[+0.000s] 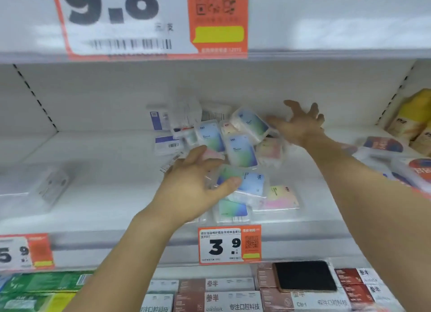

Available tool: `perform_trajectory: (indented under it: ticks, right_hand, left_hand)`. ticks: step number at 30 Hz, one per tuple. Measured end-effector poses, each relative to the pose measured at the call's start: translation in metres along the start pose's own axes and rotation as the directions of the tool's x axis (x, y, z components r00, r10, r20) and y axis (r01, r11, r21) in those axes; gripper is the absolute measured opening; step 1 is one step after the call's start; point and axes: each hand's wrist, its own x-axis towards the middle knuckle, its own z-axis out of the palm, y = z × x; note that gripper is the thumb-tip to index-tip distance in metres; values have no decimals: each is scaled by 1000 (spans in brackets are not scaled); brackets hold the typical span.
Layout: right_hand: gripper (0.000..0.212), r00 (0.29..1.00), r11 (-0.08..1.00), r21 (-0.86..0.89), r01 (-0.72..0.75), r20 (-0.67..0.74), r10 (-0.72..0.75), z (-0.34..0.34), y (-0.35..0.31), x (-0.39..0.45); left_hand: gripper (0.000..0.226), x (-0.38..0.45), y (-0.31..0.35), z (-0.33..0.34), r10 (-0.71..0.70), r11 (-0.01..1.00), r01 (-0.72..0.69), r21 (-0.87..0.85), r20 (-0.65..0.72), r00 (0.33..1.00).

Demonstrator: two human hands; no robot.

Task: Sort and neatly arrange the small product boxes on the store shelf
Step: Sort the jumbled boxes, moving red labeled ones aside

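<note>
So my left hand [196,183] is wrapped around 1 of the little clear boxes with the blue-green card [242,182], thumb over the top of it, right in the front part of the messy pile of boxes [235,146] in the middle of the white shelf [98,195]. My right hand [300,125] is further back with fingers spread wide, holding nothing, fingertips just beside a tilted blue-green box [251,123] on top of the heap. The 3.9 price tag [229,245] sits on the shelf edge right under the pile.
</note>
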Motion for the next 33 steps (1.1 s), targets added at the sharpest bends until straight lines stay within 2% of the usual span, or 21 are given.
perform_trajectory:
  ticks: [2,6,8,11,14,17,20,22,24,26,28,30,33]
  right_hand:
    - [72,1000,998,-55,-14,1,14,2,5,15]
    - [53,998,992,-108,63,-15,-65,-1,11,19]
    - [55,997,991,-103,82,3,-82,-7,14,16]
    - [54,998,994,90,65,-11,-65,-14,23,13]
    - [57,998,953,300,47,-42,-36,-19,32,4]
    - [60,986,910,402,97,-163,-33,-23,36,-13]
    - [54,962,808,554,202,-266,-58,-27,32,-41]
    - [54,970,711,664,230,-217,-111,-31,23,-65]
    - [52,968,617,756,218,-88,-234,-35,14,-87]
    - [50,918,549,808,212,27,-395,-39,2,-108]
    - [50,865,530,821,214,92,-492,-38,-11,-124]
    - [48,863,543,815,203,114,-493,-36,-25,-135]
    - [45,910,587,786,193,80,-407,-29,-41,-139]
  left_hand:
    - [58,-2,-3,2,19,999,-20,-27,-28,999]
    - [56,2,-3,0,-6,999,6,-39,-2,1000]
    - [59,3,-2,-1,-11,999,11,-44,-8,1000]
    - [70,4,-2,-1,-31,998,31,-49,4,1000]
    - [65,4,1,-3,-37,997,36,-64,-3,999]
    - [63,6,2,-5,-48,996,48,-69,-5,999]
    - [85,9,1,-6,-31,999,30,-28,-27,999]
    - [96,10,4,-9,-15,996,4,-89,-120,993]
    - [95,7,12,-16,-21,944,-38,-327,-176,984]
    - [93,5,16,-23,19,823,-116,-557,-178,984]
    - [89,2,12,-27,66,706,-154,-691,-152,986]
    - [75,0,8,-34,100,692,-154,-705,-118,988]
    - [45,-3,2,-42,84,746,-144,-650,-123,989]
